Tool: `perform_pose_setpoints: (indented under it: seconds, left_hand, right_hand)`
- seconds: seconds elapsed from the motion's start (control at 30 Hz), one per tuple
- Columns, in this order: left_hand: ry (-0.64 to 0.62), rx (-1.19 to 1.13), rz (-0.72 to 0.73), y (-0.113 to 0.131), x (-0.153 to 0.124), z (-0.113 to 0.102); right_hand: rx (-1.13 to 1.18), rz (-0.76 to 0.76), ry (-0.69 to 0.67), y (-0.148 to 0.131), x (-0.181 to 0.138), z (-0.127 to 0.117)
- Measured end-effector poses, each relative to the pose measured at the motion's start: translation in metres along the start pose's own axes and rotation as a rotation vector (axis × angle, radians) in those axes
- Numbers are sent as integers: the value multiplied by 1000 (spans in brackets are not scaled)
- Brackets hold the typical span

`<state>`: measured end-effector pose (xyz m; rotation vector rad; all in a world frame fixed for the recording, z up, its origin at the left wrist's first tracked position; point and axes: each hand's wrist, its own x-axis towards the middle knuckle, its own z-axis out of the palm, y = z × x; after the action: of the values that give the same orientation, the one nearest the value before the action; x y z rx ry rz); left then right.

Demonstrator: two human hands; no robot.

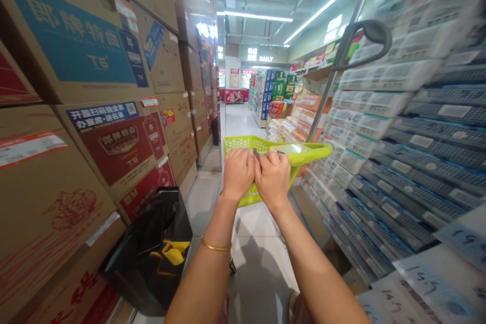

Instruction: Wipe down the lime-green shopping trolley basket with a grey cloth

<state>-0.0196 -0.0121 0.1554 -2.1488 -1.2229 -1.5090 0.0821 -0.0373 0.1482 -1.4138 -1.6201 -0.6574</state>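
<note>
Two hands, left hand (238,172) and right hand (272,176), are curled together on the near rim of a lime-green shopping basket (243,144), pinching something small and dark. Little shows inside the basket; stacked cartons (114,136) and shelved packs (379,126) flank the aisle.

arms: bare, no sleeves | left wrist: thin gold bangle (215,246) | hands: ungloved

cardboard boxes (94,111) stacked left | black bag (152,253) on floor | packaged goods shelves (398,162) right
</note>
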Motion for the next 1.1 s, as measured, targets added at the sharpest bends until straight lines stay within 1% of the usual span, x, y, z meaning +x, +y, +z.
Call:
perform_pose_setpoints:
  seconds: [0.1,0.2,0.3,0.4,0.47,0.57,0.73,0.83,0.93,1.03,1.1]
  left_hand:
    - [-41,117,-12,1,-1,3]
    - [-55,135,29,-4,-2,7]
    - [-61,125,33,-8,-1,12]
    - [-61,119,20,-9,-1,15]
    - [-60,115,15,-9,-1,15]
    - [-56,143,7,-8,-2,15]
    - [-70,185,-3,-8,-2,13]
    - [-87,191,8,-12,0,11]
    - [-106,189,24,-16,1,10]
    - [-130,192,21,-22,4,10]
    - [-139,192,16,-25,6,11]
  right_hand:
    - [-41,-34,-15,-1,3,3]
    - [-67,-62,-17,7,5,6]
    - [-68,-55,11,26,6,5]
    - [-68,-16,52,48,9,2]
    - [-63,16,57,56,11,-1]
    - [-64,49,34,49,12,-3]
    - [-46,7,-43,11,11,-1]
    - [-53,-22,-88,-1,13,1]
    - [-71,-96,-122,3,19,1]
    - [-85,-150,-163,18,26,-1]
    - [-88,-148,-181,30,31,-4]
